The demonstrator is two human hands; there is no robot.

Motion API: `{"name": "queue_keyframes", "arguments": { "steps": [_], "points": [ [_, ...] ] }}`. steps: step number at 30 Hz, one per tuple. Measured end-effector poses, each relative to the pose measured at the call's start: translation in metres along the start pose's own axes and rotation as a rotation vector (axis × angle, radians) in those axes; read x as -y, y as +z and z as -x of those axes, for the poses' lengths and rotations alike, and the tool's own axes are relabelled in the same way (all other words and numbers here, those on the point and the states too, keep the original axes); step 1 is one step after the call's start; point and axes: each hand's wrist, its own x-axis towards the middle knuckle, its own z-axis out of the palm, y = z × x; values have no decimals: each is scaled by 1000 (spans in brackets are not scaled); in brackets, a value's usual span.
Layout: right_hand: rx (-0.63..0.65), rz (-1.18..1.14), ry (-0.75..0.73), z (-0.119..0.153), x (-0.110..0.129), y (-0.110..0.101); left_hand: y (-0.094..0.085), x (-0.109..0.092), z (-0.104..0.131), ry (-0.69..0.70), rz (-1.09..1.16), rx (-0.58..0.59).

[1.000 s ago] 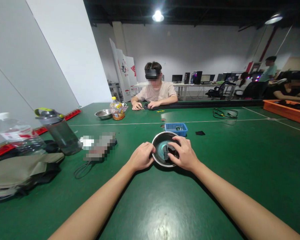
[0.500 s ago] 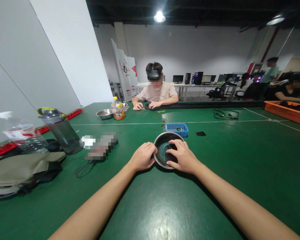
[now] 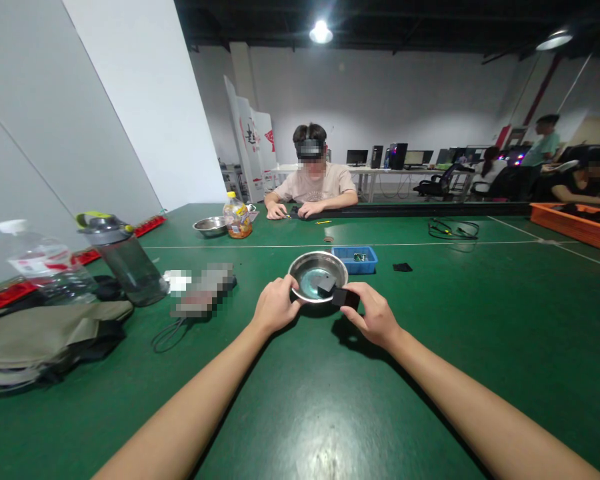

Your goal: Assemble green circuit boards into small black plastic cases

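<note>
A shiny metal bowl [image 3: 305,257] stands on the green table in front of me. Its left rim is pinched between the thumb and fingers of my left hand [image 3: 276,303]. Inside the bowl lies a dark block-shaped piece [image 3: 326,287], its kind unclear. My right hand [image 3: 373,310] grips a black rectangular block [image 3: 346,299] just outside the bowl's lower right rim, above the table. Right behind the bowl is a blue plastic basket [image 3: 368,268] with a small green circuit board [image 3: 361,257] in it.
At left are a fabric bag [image 3: 45,333], a grey drinking bottle [image 3: 130,267] and a clear bottle [image 3: 45,260]. Another metal bowl [image 3: 211,227] stands by a yellow-capped bottle [image 3: 239,217]. Opposite sits a person [image 3: 315,183]. A black flat piece [image 3: 403,267] lies at right.
My right hand has come out of the bowl with the black block and sits at its lower right. The bowl has shifted left and tilts less toward me.
</note>
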Motion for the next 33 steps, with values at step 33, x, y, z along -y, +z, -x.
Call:
{"name": "queue_keyframes", "arguments": {
  "steps": [33],
  "points": [
    [-50,-1138,907,-3,10,26,3,-46,13,100,369,73]
  ]
}}
